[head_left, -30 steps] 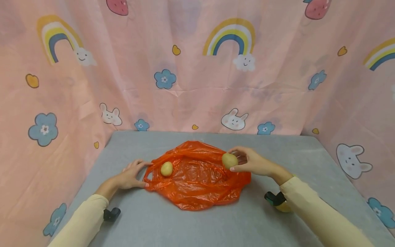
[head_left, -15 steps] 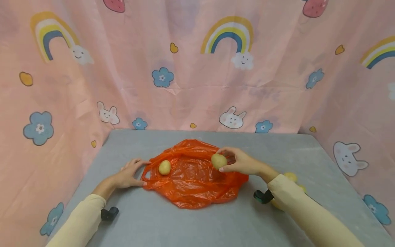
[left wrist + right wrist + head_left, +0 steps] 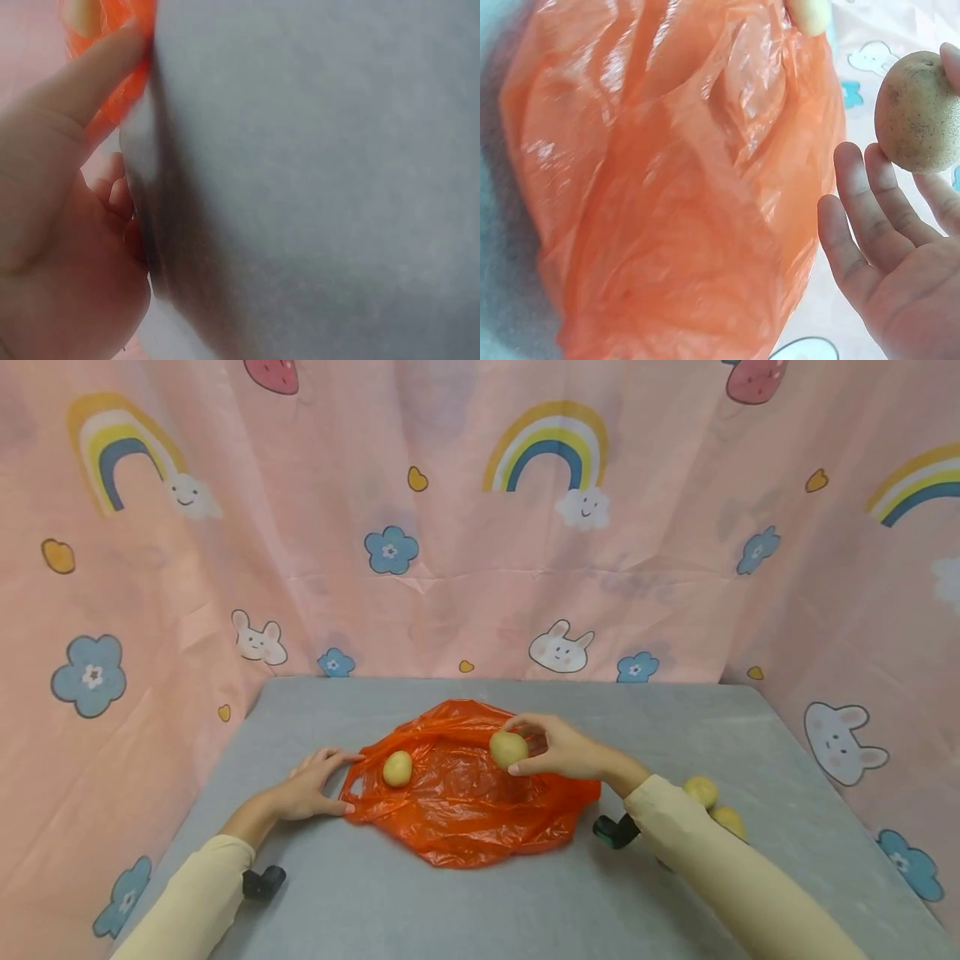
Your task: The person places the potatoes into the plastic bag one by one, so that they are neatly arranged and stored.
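Note:
An orange-red plastic bag [image 3: 465,827] lies spread on the grey table, its mouth held wide. My left hand [image 3: 303,789] rests at the bag's left edge, thumb and forefinger spread apart and touching the plastic by the handle hole. In the left wrist view, the thumb [image 3: 105,67] lies straight against the orange film. One potato [image 3: 397,769] sits on the bag's left part. Above the bag's middle, my right hand [image 3: 562,750] pinches another potato [image 3: 509,750] between thumb and fingers. The right wrist view shows that potato [image 3: 919,112] with speckled brown skin, the other fingers extended.
Two more potatoes [image 3: 701,792] lie on the grey table [image 3: 487,918] beyond the right forearm, partly hidden by the sleeve. Black wrist cameras [image 3: 262,883] jut from both wrists. A pink patterned curtain [image 3: 465,610] encloses the table at the back and sides.
My right hand has carried its potato leftward from the bag's right side to above its middle. The potatoes behind the right sleeve have come into sight. My left hand stays at the bag's edge.

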`<state>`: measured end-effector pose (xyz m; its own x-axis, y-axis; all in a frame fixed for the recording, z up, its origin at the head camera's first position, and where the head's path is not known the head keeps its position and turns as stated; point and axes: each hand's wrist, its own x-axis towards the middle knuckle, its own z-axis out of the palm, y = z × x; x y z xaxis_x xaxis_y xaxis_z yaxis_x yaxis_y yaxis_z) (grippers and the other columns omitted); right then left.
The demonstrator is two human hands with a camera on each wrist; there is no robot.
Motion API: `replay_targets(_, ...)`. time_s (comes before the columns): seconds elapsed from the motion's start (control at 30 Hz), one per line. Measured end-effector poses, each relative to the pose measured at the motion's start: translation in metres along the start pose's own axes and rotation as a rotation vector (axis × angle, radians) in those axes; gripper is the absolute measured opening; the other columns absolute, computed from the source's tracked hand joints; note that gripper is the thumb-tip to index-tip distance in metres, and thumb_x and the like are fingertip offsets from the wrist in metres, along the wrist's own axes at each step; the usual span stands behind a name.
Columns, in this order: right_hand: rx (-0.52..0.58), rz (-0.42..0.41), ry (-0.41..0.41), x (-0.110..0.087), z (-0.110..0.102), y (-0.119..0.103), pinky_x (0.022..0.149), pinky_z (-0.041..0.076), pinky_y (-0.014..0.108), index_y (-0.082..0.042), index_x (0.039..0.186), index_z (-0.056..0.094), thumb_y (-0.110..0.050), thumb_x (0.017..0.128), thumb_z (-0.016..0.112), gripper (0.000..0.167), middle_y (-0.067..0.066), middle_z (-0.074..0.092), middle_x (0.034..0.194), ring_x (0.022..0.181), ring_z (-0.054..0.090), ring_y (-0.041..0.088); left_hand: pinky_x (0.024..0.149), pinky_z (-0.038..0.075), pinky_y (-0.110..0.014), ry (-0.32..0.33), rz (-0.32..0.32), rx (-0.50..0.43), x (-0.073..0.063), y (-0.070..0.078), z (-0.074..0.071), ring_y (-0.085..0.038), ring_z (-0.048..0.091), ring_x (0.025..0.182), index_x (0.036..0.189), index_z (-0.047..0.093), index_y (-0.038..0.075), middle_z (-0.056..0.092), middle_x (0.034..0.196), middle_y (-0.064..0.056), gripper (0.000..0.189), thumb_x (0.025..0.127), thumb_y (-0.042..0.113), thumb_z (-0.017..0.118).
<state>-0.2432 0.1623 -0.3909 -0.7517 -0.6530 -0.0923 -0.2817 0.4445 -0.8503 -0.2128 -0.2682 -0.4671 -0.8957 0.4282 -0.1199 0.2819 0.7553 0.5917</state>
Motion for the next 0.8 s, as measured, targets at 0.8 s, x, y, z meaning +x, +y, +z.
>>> replay_targets(0.8,-0.061,0.035,-0.042,0.045,0.02,-0.02,0.102,0.052,0.045,-0.012,0.133,0.056,-0.025,0.087,0.079,0.053,0.009,0.06,0.131,0.121,0.059,0.027,0.107,0.023,-0.075,-0.018,-0.04,-0.011,0.0,0.002,-0.001,-0.049,0.032,0.137,0.147,0.048,0.018,0.037,0.151,-0.021,0.074,0.083,0.034,0.081)
